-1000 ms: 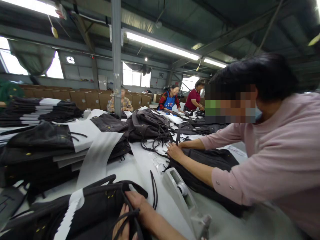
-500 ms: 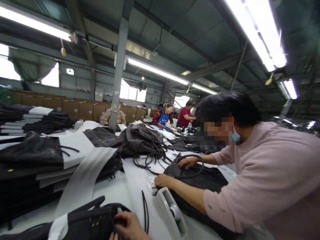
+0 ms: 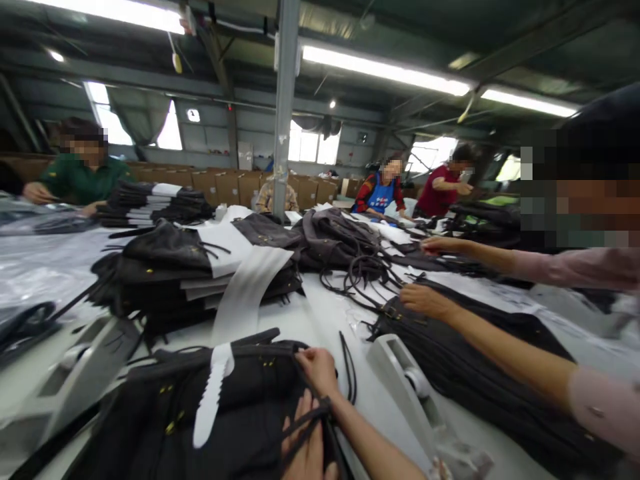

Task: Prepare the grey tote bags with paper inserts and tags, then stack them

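Observation:
A dark bag (image 3: 245, 413) with small gold-coloured fittings lies on the white table in front of me. White paper with a scalloped edge (image 3: 213, 400) hangs from its top edge. My right hand (image 3: 319, 370) pinches the bag's upper right corner between thumb and fingers. Below it, my left hand (image 3: 304, 437) rests flat against the bag's right side with fingers stretched out. Thin dark cords (image 3: 310, 421) cross over the left hand's fingers. The lower part of that hand is cut off by the frame edge.
To the right, a co-worker's hands (image 3: 430, 300) hover over another dark bag (image 3: 475, 340). A grey plastic stand (image 3: 400, 373) sits between us, another (image 3: 75, 373) at left. Stacked bags (image 3: 160, 280) with white paper (image 3: 255, 280) lie beyond. A metal post (image 3: 286, 107) rises behind.
My view has swung right to left and down, showing more of my bag. My left hand now lies flat on it; my right hand has moved to its top corner. The co-worker's hands have lifted.

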{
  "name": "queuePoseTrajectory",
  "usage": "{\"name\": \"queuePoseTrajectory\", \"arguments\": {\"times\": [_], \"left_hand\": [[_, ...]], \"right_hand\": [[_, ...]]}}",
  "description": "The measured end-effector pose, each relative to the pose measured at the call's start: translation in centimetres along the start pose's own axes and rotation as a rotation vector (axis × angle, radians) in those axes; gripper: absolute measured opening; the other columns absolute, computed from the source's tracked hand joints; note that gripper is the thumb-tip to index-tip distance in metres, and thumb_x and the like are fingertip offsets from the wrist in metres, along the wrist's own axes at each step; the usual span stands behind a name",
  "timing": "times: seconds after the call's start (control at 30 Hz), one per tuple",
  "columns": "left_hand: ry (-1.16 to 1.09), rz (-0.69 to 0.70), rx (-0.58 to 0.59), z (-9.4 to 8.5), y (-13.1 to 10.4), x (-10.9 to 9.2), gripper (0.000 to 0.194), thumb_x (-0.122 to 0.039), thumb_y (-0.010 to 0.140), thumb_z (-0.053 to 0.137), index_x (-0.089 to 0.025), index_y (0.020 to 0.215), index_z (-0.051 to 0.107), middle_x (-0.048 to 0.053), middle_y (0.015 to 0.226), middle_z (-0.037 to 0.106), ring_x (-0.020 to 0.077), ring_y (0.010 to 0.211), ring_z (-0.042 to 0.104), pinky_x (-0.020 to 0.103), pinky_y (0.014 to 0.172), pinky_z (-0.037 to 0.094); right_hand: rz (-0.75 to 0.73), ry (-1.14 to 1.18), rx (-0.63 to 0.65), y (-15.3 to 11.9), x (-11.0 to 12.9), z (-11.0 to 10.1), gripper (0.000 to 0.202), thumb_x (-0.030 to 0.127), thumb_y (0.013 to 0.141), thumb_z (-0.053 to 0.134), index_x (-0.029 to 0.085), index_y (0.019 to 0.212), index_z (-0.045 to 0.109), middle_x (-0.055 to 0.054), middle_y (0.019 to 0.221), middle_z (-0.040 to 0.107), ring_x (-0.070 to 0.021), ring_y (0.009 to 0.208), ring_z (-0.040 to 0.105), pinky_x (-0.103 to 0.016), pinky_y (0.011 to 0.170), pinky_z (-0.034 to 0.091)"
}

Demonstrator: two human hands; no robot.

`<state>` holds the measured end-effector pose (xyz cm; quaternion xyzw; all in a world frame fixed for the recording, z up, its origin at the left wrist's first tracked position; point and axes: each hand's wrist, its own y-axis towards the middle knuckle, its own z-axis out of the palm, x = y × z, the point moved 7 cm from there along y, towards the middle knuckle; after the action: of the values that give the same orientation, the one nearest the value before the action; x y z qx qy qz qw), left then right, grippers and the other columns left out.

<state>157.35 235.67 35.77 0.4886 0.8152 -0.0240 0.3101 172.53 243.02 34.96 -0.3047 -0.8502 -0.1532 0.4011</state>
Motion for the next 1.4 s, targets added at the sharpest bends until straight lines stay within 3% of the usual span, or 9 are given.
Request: {"name": "queuePoseTrajectory", "arguments": {"times": [0.17,0.33,0.53,0.77,1.0,1.13,1.23,1.33,1.4], "left_hand": [[-0.013,-0.029,0.238,-0.3,-0.5,-2.2,0.061,-0.029,0.095,0.036,-0.012,0.145,0.007,0.01,0.151,0.007,0.0274,0.141,0.011,0.047,0.114,0.024],[-0.044,-0.013,0.397,-1.1,-0.8,-3.1,0.062,-0.034,0.094,0.033,-0.011,0.147,0.011,0.008,0.152,-0.002,0.0287,0.14,0.002,0.05,0.115,0.02],[0.009,0.053,0.371,-1.6,-1.2,-3.0,0.063,-0.038,0.095,0.029,-0.014,0.149,0.005,0.008,0.155,0.001,0.0305,0.141,-0.001,0.055,0.115,0.017],[0.12,0.198,0.483,0.4,-1.1,-2.6,0.056,-0.034,0.093,0.026,-0.014,0.146,0.025,0.013,0.153,0.023,0.0322,0.142,0.013,0.061,0.114,0.009],[0.22,0.227,0.451,0.8,-1.4,-2.6,0.055,-0.034,0.092,0.028,-0.017,0.144,0.028,0.013,0.151,0.027,0.0321,0.14,0.019,0.061,0.112,0.009],[0.21,0.242,0.443,1.0,-1.7,-2.4,0.054,-0.034,0.093,0.026,-0.017,0.145,0.026,0.012,0.152,0.027,0.031,0.14,0.02,0.06,0.112,0.013],[0.185,0.22,0.427,1.0,-1.6,-2.3,0.053,-0.036,0.096,0.02,-0.018,0.145,0.027,0.01,0.151,0.028,0.028,0.14,0.021,0.057,0.113,0.014],[0.16,0.21,0.425,0.8,-1.6,-2.3,0.053,-0.039,0.097,0.015,-0.018,0.144,0.029,0.009,0.151,0.03,0.0258,0.141,0.021,0.055,0.114,0.014],[0.145,0.204,0.44,0.7,-1.6,-2.3,0.054,-0.04,0.097,0.013,-0.018,0.144,0.03,0.009,0.151,0.029,0.025,0.141,0.021,0.054,0.114,0.014]], "right_hand": [[0.165,0.07,0.149,0.6,-0.8,0.8,0.042,0.042,0.082,0.046,0.015,0.054,0.062,-0.003,0.048,0.056,-0.0161,0.055,0.055,-0.023,0.05,0.036],[0.169,0.136,0.344,0.2,2.3,0.3,0.059,0.057,0.087,0.034,0.013,0.065,0.066,-0.005,0.052,0.058,-0.0154,0.054,0.056,-0.023,0.049,0.038],[0.165,0.072,0.231,1.8,2.4,0.8,0.033,0.042,0.07,0.07,0.014,0.053,0.062,-0.002,0.044,0.051,-0.0168,0.058,0.056,-0.024,0.054,0.037],[0.155,0.193,0.233,-0.1,-1.5,2.7,0.028,0.034,0.082,0.056,0.011,0.091,0.068,-0.002,0.065,0.066,-0.0128,0.058,0.059,-0.021,0.055,0.043],[0.121,0.151,0.145,-1.1,-1.0,-1.3,0.035,0.044,0.075,0.068,0.012,0.09,0.069,-0.001,0.063,0.064,-0.0123,0.061,0.057,-0.021,0.057,0.04],[0.149,0.187,0.151,-6.3,-2.1,-7.0,0.041,0.049,0.086,0.055,0.014,0.105,0.065,-0.005,0.079,0.069,-0.0132,0.069,0.063,-0.021,0.059,0.044],[0.2,0.29,0.327,-12.9,-3.4,-10.3,0.058,0.06,0.089,0.037,0.011,0.089,0.069,-0.01,0.083,0.07,-0.0159,0.074,0.065,-0.025,0.065,0.048],[0.074,0.37,0.595,-19.3,-2.0,-11.5,0.05,0.059,0.081,0.053,0.016,0.1,0.07,-0.008,0.097,0.07,-0.0202,0.091,0.063,-0.029,0.078,0.047],[0.026,0.355,0.637,-21.6,-1.0,-11.6,0.045,0.045,0.072,0.07,0.022,0.111,0.065,-0.003,0.104,0.068,-0.0202,0.095,0.061,-0.027,0.078,0.046]]}}
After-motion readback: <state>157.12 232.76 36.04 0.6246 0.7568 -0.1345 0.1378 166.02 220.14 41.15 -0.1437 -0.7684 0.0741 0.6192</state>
